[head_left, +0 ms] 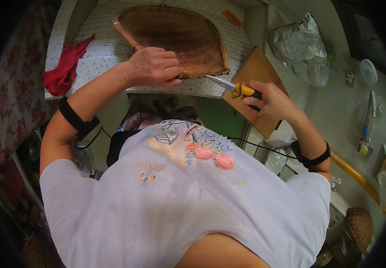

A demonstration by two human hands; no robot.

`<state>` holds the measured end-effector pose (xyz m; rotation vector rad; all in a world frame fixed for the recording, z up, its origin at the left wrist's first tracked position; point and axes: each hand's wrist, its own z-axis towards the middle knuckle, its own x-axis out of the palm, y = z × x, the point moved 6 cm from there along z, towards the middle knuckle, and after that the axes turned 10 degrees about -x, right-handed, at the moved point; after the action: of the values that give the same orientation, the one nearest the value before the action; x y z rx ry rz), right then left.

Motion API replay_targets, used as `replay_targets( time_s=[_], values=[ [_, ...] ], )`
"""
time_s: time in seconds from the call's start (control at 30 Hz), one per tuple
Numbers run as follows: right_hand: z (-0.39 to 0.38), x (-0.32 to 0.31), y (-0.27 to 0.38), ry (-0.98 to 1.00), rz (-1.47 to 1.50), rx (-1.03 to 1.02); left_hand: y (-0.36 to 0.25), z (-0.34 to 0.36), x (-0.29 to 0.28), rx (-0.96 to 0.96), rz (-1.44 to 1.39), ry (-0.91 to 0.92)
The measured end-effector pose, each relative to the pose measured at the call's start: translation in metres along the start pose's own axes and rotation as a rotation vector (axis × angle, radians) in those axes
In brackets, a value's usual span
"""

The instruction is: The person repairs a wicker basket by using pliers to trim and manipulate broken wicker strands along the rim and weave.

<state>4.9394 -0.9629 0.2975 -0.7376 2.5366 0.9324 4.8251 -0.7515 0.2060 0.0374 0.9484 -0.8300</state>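
A brown woven bamboo basket (188,38), shaped like a shallow scoop, lies on the speckled counter with its straight rim toward me. My left hand (157,66) is closed on the near rim, left of its middle; what lies under the curled fingers is hidden. In my right hand (269,100) is a pair of needle-nose pliers (239,89) with yellow and black handles. Their silver tips point left and reach close to the near right part of the rim. Whether the tips touch the rim, I cannot tell.
A red cloth (68,67) hangs over the counter's left front corner. On the right, a wooden board (262,89) juts past the counter (106,58) edge below the pliers. A crumpled silver foil bag (300,44) stands behind it. A yellow hose (358,174) runs at the far right.
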Motion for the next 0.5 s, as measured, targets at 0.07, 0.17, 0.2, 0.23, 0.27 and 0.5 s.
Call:
replay_targets(
  time_s=[0.07,0.17,0.2,0.23,0.27,0.5],
  values=[
    [-0.002,0.009,-0.014,0.011,0.297,-0.047,0.001,-0.002,-0.002,-0.023,-0.001,-0.017],
    [0.002,0.033,-0.017,0.041,0.72,-0.118,0.001,0.001,-0.003,-0.051,-0.003,-0.049],
    [0.006,0.045,-0.014,0.079,0.901,-0.097,0.002,0.002,-0.003,-0.065,0.001,-0.064],
    [0.01,0.054,-0.012,0.118,1.081,-0.075,0.001,0.003,-0.003,-0.067,0.003,-0.064],
    [0.013,0.062,-0.01,0.186,1.191,-0.071,0.001,0.003,-0.004,-0.078,0.004,-0.072],
    [0.033,0.085,-0.011,0.291,1.361,-0.108,0.003,0.002,-0.012,-0.104,-0.006,-0.101]
  ],
)
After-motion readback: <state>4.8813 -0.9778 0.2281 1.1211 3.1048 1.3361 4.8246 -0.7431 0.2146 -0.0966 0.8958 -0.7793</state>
